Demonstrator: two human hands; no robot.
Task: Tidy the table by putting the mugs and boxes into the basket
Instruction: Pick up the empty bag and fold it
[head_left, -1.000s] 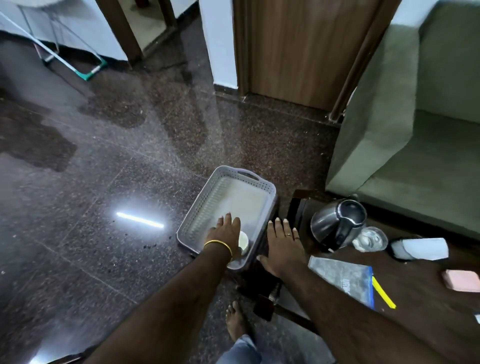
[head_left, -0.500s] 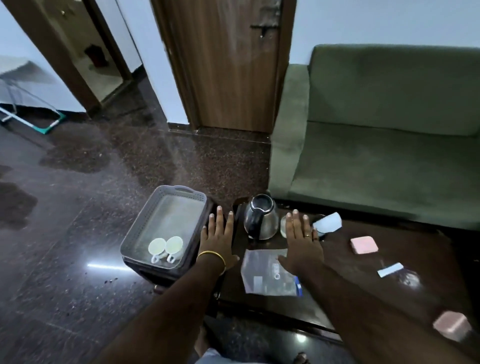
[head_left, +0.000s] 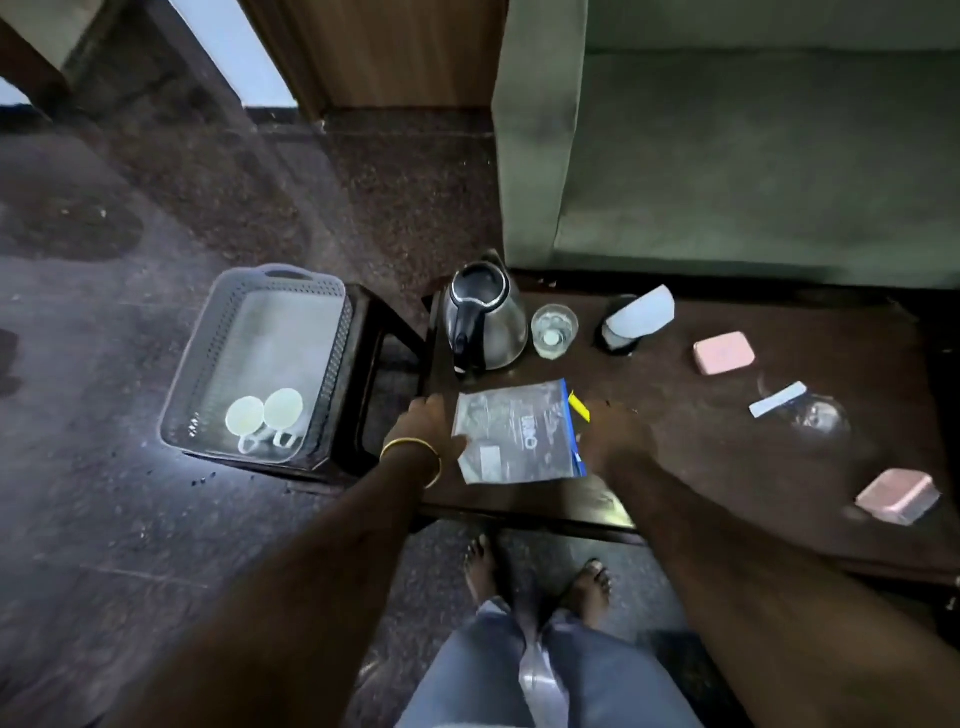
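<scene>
A grey perforated basket (head_left: 208, 358) sits on a dark stool left of the dark table (head_left: 727, 467). Two white mugs (head_left: 265, 415) lie side by side at the basket's near end. A pink box (head_left: 723, 352) lies on the table's right half, and a second pink box (head_left: 897, 496) sits near the right front edge. My left hand (head_left: 428, 423) rests on the table's left edge beside a clear zip bag (head_left: 514, 431), fingers loose, holding nothing. My right hand (head_left: 615, 434) lies flat on the table just right of the bag, empty.
A steel kettle (head_left: 485, 322), a glass (head_left: 554, 330) and a tilted white cup-like object (head_left: 641, 314) stand along the table's far side. A white slip (head_left: 777, 399) and a clear glass (head_left: 818, 418) lie to the right. A green sofa (head_left: 753, 156) stands behind; my feet (head_left: 535, 571) are below.
My left hand left the mug in the basket and came to the table's edge. My right hand slid back beside the zip bag. The camera swung right and down over the table.
</scene>
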